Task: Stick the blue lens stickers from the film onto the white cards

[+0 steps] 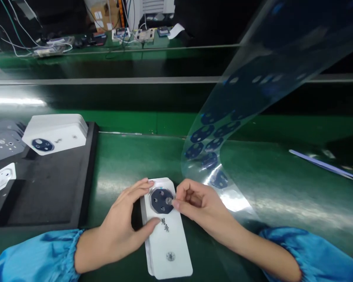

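A white back panel [171,244] with rounded corners lies in front of me, another white edge showing beneath its left side. Near its top is a dark, roughly eight-sided camera sticker [159,199] with several small holes. Below it are dark characters and a small round mark. My left hand [125,219] rests over the panel's left side, fingers apart, fingertips at the top edge and thumb on the face. My right hand [198,199] pinches at the sticker's right edge, by a small clear round spot; the exact grip is partly hidden.
A clear strip [211,129] with dark stickers curves down from the upper right. At left, a black tray [90,168] holds stacked white panels [69,131] and grey panels [2,145]. A thin lilac strip [320,162] lies at right. Circuit boards and cables [53,46] sit behind.
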Tool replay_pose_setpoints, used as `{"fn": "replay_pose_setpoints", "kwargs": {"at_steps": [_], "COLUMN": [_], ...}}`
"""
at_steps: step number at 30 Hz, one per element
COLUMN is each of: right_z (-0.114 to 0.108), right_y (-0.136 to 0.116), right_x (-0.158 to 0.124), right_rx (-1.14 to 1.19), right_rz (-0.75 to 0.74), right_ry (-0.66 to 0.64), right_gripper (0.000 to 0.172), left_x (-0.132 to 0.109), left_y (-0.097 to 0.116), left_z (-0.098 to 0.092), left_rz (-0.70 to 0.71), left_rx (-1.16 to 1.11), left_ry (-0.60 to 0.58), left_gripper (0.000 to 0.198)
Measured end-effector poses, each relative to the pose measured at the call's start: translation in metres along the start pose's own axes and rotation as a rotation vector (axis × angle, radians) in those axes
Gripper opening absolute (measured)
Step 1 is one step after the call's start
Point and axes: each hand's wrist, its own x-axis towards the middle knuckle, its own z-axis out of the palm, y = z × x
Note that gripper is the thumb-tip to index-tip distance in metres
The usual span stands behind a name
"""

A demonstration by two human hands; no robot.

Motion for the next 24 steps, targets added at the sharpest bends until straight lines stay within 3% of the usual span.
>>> {"fn": "replay_pose_setpoints", "kwargs": {"at_steps": [24], "right_z": [-0.0025], "right_y": [-0.0072], "right_x": [0.0064], "right_rx": [0.0], "right_rz": [0.068], "right_ry": [-0.015], "right_gripper": [0.021], "left_x": [0.0024], "left_y": [0.003], "left_z": [-0.0034], "left_rz": [0.009], "left_rx": [0.025], "left_ry": [-0.071], "left_gripper": [0.061]}}
